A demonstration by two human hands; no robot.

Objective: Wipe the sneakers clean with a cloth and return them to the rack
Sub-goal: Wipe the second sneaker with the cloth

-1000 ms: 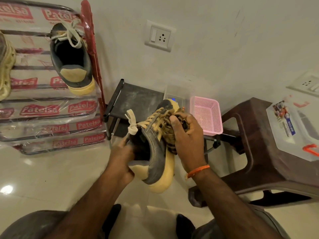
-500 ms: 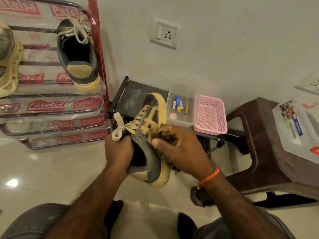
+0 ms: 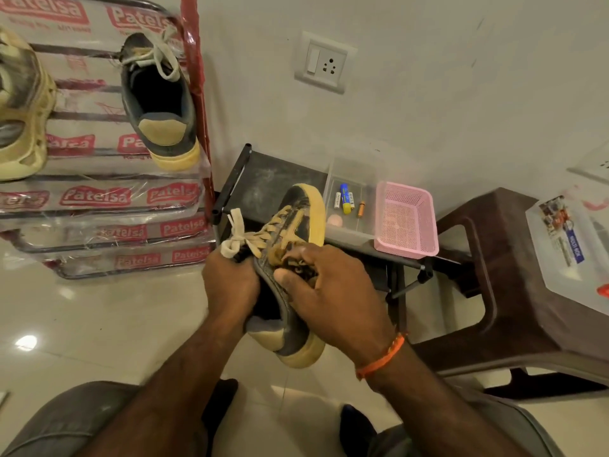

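Observation:
A dark grey sneaker (image 3: 296,216) with tan laces and a yellowish sole is held in front of me, toe pointing away. My left hand (image 3: 229,286) grips its collar near the white lace bow. My right hand (image 3: 329,291) presses a dark patterned cloth (image 3: 304,275) against the shoe's right side; the cloth is mostly hidden under my fingers. Its matching sneaker (image 3: 158,103) stands on the red-framed shoe rack (image 3: 194,70) at upper left, beside a beige shoe (image 3: 23,103).
A low black stand (image 3: 263,183) behind the shoe carries a clear tray with batteries (image 3: 346,201) and a pink basket (image 3: 407,222). A brown plastic stool (image 3: 501,275) at right bears a clear box (image 3: 570,249). My knees fill the bottom edge.
My right hand has slid down from the sneaker's laces and toe toward its side, rubbing with the cloth. The sneaker's toe now shows, and the shoe tilted slightly left.

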